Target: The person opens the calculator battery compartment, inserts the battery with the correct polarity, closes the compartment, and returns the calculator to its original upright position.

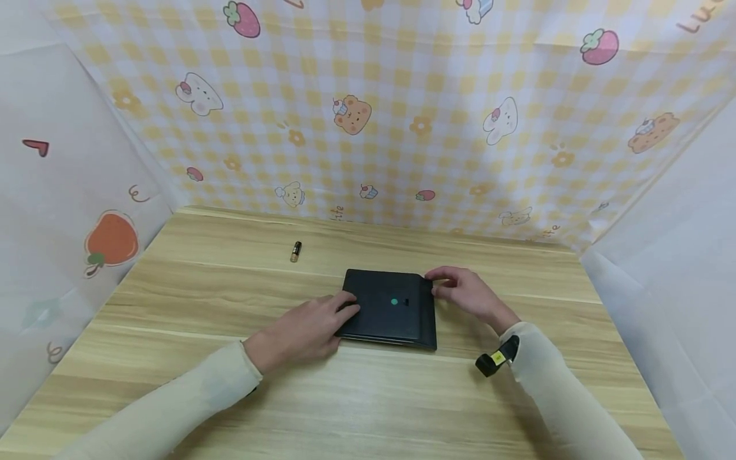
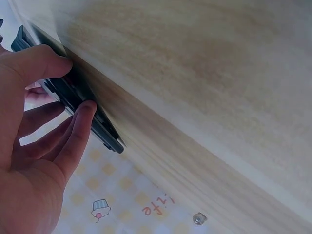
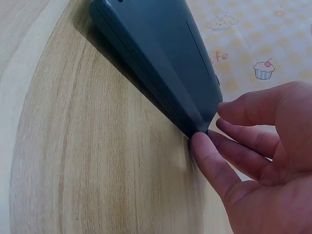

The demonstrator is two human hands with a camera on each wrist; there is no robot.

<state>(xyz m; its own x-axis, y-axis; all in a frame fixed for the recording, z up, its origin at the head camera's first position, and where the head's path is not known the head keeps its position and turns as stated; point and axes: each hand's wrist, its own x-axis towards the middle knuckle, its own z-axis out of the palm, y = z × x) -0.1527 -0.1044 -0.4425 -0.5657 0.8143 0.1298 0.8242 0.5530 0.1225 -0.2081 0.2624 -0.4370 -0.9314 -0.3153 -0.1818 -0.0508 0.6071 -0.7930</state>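
A flat black rectangular device (image 1: 376, 305) lies on the wooden table, its plain face up with a small green dot and a dark slot. One side has a thicker sloped ridge, toward the right in the head view. My left hand (image 1: 307, 327) grips its left side, fingers over the top and thumb at the near edge. At the far right corner, my right hand (image 1: 468, 295) pinches the device between thumb and fingers. The right wrist view shows the thumb tip right at the corner of the dark casing (image 3: 156, 58). The device's underside is hidden.
A small black and copper-coloured battery (image 1: 296, 252) lies on the table behind and left of the device. A yellow checked cloth (image 1: 379, 128) with cartoon prints hangs along the back edge. White sheets (image 1: 75, 191) close off both sides of the wooden table (image 1: 368, 409).
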